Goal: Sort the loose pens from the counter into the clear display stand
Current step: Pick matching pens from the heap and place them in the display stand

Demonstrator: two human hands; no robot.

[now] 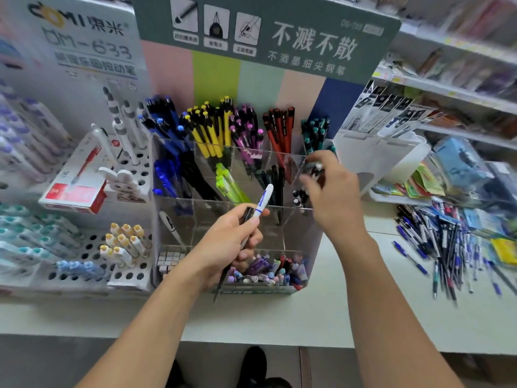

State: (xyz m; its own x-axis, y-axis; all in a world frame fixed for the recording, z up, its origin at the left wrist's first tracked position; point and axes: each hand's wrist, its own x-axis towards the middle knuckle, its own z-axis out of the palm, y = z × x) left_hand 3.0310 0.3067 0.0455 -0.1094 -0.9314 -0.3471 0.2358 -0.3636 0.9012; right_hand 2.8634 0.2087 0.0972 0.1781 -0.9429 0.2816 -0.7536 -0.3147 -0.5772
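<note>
The clear display stand (173, 219) rises in tiers at the centre of the counter, its compartments filled with blue, yellow, pink, red and teal pens. My left hand (232, 242) grips a white pen with a blue band (261, 204) together with a dark pen, in front of the stand's lower tiers. My right hand (333, 191) reaches over the stand's right side and pinches a dark pen (314, 170) at the rim of a right-hand compartment; motion blurs its fingers. A heap of loose pens (444, 247) lies on the counter at the right.
A white perforated rack (92, 253) with markers stands left of the stand, with a red and white box (75, 191) behind it. Clear bins with packets (391, 152) sit at the right rear, shelves behind them. The pale counter (279, 317) runs along the front.
</note>
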